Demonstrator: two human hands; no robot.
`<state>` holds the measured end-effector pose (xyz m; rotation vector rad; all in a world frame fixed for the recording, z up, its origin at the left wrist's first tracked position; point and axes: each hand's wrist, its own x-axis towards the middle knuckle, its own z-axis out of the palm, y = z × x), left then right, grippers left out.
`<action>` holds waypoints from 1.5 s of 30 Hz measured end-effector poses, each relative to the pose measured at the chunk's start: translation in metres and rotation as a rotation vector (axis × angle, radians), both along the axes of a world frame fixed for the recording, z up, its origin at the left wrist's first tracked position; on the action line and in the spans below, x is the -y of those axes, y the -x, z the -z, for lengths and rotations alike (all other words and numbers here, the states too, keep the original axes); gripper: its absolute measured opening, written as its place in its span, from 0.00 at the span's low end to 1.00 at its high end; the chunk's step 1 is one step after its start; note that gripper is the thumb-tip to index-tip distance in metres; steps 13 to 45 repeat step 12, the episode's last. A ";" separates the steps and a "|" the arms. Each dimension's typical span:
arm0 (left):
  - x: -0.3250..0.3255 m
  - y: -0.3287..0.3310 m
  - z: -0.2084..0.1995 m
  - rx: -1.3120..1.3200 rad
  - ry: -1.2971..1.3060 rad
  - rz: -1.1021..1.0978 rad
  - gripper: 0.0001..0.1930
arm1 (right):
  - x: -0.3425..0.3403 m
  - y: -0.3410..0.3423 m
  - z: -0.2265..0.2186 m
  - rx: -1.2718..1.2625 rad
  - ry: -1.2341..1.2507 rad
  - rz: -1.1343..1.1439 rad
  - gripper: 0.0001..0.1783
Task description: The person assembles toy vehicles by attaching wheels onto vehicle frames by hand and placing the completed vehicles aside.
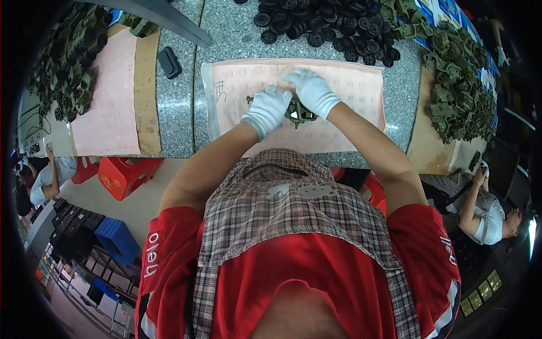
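Both of my hands wear white gloves and meet over a pink sheet (350,121) on the bench. My left hand (267,111) is closed on an olive-green moulded plastic part (300,115). An end of the part juts out left of that hand, and its open frame shows between my two hands. Over the far right side of the part is my right hand (314,92). Its fingers reach left, loosely bent and apart, close to my left fingertips. I see nothing held in them. The gloves hide much of the part.
Black round wheel-like pieces (327,25) are heaped beyond the sheet. Green parts lie piled at right (460,85) and left (70,62). A small black block (169,62) sits left, below a grey metal arm (175,20). Other people work on both sides; red stools (127,175) stand below.
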<state>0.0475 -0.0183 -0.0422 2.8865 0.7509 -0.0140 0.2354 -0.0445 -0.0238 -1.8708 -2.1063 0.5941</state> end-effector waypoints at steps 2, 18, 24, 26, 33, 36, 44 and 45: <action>-0.001 0.000 0.000 0.019 -0.004 -0.010 0.07 | 0.005 0.003 0.006 -0.070 0.092 -0.036 0.14; -0.004 0.002 0.015 0.044 0.018 -0.009 0.08 | 0.007 0.009 0.018 0.042 0.178 0.443 0.09; -0.004 0.002 0.015 0.044 0.018 -0.009 0.08 | 0.007 0.009 0.018 0.042 0.178 0.443 0.09; -0.004 0.002 0.015 0.044 0.018 -0.009 0.08 | 0.007 0.009 0.018 0.042 0.178 0.443 0.09; -0.004 0.002 0.015 0.044 0.018 -0.009 0.08 | 0.007 0.009 0.018 0.042 0.178 0.443 0.09; -0.004 0.002 0.015 0.044 0.018 -0.009 0.08 | 0.007 0.009 0.018 0.042 0.178 0.443 0.09; -0.004 0.002 0.015 0.044 0.018 -0.009 0.08 | 0.007 0.009 0.018 0.042 0.178 0.443 0.09; -0.004 0.002 0.015 0.044 0.018 -0.009 0.08 | 0.007 0.009 0.018 0.042 0.178 0.443 0.09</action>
